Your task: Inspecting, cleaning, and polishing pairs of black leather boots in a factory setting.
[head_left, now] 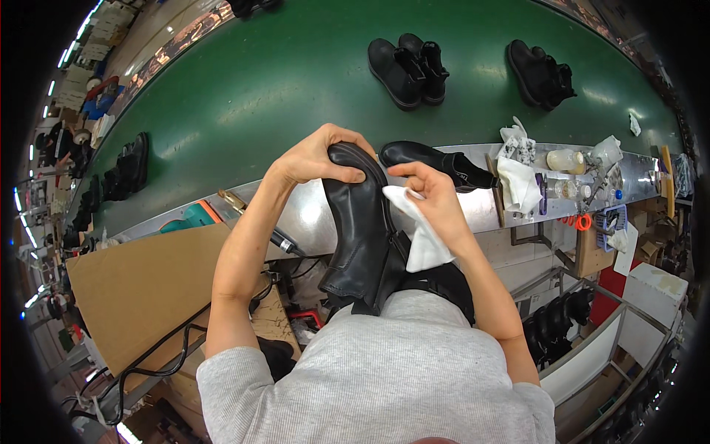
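A black leather ankle boot (355,222) is held up in front of my body, its toe pointing away and its shaft toward my lap. My left hand (329,154) grips it round the toe end, thumb pressed on the leather. Close to the sole edge on the other side, my right hand (433,194) pinches a white cloth (424,240) that hangs down beside the boot. Another black boot (433,163) lies on its side on the metal ledge (473,211), just beyond my right hand.
On the green conveyor belt (281,81) stand black boots (407,70) and, farther right, more boots (540,74). Bottles (566,160) and white rags (519,185) crowd the ledge at right. At left are a heat-gun-like tool (277,238), a cardboard sheet (148,288) and black cables.
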Available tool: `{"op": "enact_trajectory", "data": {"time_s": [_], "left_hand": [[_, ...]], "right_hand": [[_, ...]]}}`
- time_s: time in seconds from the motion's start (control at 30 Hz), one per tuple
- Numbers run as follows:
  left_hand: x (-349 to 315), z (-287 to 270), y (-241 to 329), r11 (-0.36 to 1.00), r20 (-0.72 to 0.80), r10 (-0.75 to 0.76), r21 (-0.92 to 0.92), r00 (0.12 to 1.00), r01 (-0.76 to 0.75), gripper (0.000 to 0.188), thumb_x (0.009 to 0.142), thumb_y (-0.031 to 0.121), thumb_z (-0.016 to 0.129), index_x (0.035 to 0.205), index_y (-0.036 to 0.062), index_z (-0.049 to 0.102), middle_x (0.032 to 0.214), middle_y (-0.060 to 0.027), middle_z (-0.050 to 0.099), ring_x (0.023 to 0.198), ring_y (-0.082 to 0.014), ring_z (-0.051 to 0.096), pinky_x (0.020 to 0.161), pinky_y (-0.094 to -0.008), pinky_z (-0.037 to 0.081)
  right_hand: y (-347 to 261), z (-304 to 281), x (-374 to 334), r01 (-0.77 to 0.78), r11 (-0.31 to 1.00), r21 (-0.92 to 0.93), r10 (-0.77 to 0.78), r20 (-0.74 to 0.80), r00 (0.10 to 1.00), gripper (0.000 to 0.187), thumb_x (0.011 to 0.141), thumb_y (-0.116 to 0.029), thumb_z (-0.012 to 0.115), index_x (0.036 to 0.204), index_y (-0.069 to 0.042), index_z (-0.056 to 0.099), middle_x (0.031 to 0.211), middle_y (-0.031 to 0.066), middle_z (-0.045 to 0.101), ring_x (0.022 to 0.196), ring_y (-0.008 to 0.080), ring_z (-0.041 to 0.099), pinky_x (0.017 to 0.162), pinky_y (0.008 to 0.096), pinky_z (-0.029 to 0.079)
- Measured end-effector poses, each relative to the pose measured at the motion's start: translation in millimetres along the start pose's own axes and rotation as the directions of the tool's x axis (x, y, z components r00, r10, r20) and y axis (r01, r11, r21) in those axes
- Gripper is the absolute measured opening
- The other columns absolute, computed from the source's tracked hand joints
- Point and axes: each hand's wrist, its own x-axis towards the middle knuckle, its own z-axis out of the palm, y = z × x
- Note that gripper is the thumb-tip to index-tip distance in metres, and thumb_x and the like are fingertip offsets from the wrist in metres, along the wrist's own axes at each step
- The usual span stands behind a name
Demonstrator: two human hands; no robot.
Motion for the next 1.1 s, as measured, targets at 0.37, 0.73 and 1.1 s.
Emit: {"op": "enact_trajectory", "data": {"time_s": [0.37, 0.73, 1.1], "left_hand": [[2, 13, 7, 0.992, -0.065, 0.037, 0.121, 0.997, -0.029, 0.052, 0.061, 0.016, 0.069, 0.109, -0.0019, 0.059, 0.085, -0.0088, 0.065, 0.078, -0.0134, 0.059, 0.076, -0.0265, 0.046], [1, 8, 17, 0.967, -0.079, 0.138, 0.224, 0.987, -0.118, 0.061, 0.061, 0.01, 0.068, 0.12, -0.0017, 0.054, 0.092, -0.0106, 0.064, 0.077, -0.0127, 0.059, 0.071, -0.0276, 0.049], [1, 15, 14, 0.979, -0.084, 0.104, 0.185, 0.991, -0.087, 0.064, 0.059, 0.008, 0.067, 0.121, -0.0017, 0.053, 0.089, -0.0099, 0.065, 0.079, -0.012, 0.058, 0.073, -0.0265, 0.048]], "right_hand": [[-24, 13, 16, 0.077, 0.85, -0.522, -0.136, -0.075, 0.988, 0.026, 0.071, -0.008, 0.062, 0.094, 0.003, 0.065, 0.076, 0.0186, 0.066, 0.066, 0.0227, 0.066, 0.061, 0.0296, 0.049], [-39, 11, 24, 0.183, 0.794, -0.58, -0.222, 0.002, 0.975, 0.023, 0.07, -0.013, 0.065, 0.085, 0.003, 0.064, 0.073, 0.0232, 0.062, 0.069, 0.0376, 0.062, 0.063, 0.0419, 0.049], [-39, 13, 27, 0.092, 0.761, -0.642, -0.102, 0.023, 0.995, 0.026, 0.07, -0.018, 0.066, 0.085, 0.004, 0.065, 0.067, 0.0237, 0.062, 0.064, 0.0377, 0.063, 0.063, 0.0416, 0.05]]}}
